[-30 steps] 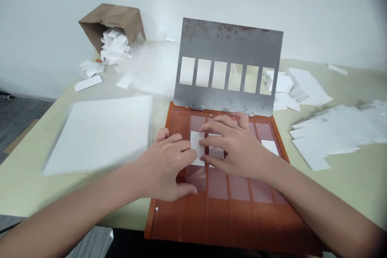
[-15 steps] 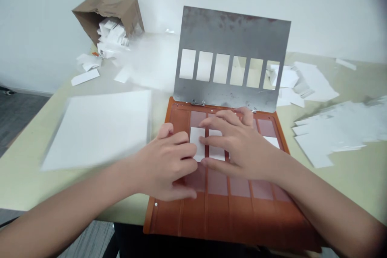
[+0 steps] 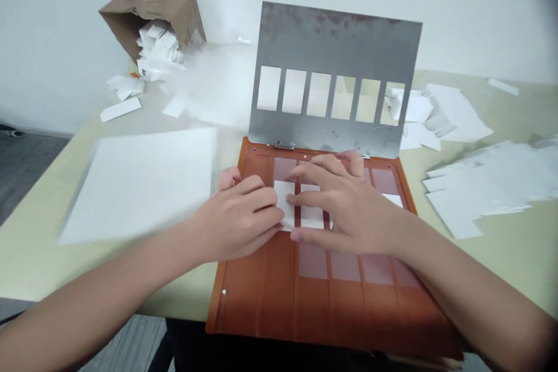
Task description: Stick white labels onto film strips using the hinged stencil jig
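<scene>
Right in the middle of the action, the left hand (image 3: 238,215) and right hand (image 3: 349,203) are down together on an orange tray (image 3: 279,296)! The left hand's fingers (image 3: 265,200) curl in against a white card (image 3: 283,202), and the right hand's fingers (image 3: 305,171) spread wide over it, tips on the card. Are they gripping it? Can't tell from here! That card sits in a pinkish rectangular recess, with a second white card (image 3: 311,218) just beside it under the right palm, and a third (image 3: 394,200) further right. Behind them, a rust-stained steel plate (image 3: 331,133) with six rectangular windows stands hinged up at the tray's far edge. On the desk (image 3: 87,279), a stack of white sheets (image 3: 139,186) lies left of the tray, loose white strips (image 3: 483,186) lie to the right, and a tipped cardboard box (image 3: 152,9) spills white paper slips (image 3: 157,49).
</scene>
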Demonstrator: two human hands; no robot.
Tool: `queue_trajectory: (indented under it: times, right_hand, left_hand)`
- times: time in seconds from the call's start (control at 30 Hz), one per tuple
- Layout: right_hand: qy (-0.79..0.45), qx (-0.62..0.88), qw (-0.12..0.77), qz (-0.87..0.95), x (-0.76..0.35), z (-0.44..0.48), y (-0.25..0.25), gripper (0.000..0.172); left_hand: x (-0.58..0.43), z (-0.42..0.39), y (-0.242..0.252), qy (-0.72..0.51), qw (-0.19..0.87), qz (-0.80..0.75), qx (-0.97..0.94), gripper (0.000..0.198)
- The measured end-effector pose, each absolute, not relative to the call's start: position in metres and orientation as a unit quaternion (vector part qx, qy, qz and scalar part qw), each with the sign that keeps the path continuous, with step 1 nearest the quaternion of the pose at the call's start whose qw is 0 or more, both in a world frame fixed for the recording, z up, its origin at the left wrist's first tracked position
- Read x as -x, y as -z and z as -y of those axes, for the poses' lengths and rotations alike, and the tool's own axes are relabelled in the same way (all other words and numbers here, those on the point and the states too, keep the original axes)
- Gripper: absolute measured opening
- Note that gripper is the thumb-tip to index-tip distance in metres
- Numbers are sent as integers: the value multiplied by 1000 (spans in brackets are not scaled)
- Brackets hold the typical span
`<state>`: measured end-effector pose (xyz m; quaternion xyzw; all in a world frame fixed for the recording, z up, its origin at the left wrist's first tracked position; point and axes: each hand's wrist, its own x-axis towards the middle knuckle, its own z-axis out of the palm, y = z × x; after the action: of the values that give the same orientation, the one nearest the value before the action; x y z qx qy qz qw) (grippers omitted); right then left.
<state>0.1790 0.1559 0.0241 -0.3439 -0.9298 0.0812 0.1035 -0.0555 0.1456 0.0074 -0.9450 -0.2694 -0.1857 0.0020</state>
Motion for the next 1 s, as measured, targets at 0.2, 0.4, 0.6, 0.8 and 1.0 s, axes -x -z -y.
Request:
queue_trajectory:
  times: [0.2,0.4,0.6,0.8,1.0]
  right_hand:
    - [-73,349,94,930,-176,-155,-23,47]
    - [-27,354,113,928,-172,-152,-19,28]
    - [-11,348,124,929,-171,-151,-19,27]
    - [-5,340,116,933,-172,-152,-18,32]
    - [-5,336,120,934,-172,-151,-17,30]
  left_hand:
    - [54,-147,-4,190,22,297,936,20]
    - [52,-144,-4,185,46,324,927,11]
    - [50,-138,-4,153,49,377,912,24]
    - [49,-134,-7,130,50,406,903,38]
    - [49,-132,-4,122,64,411,901,44]
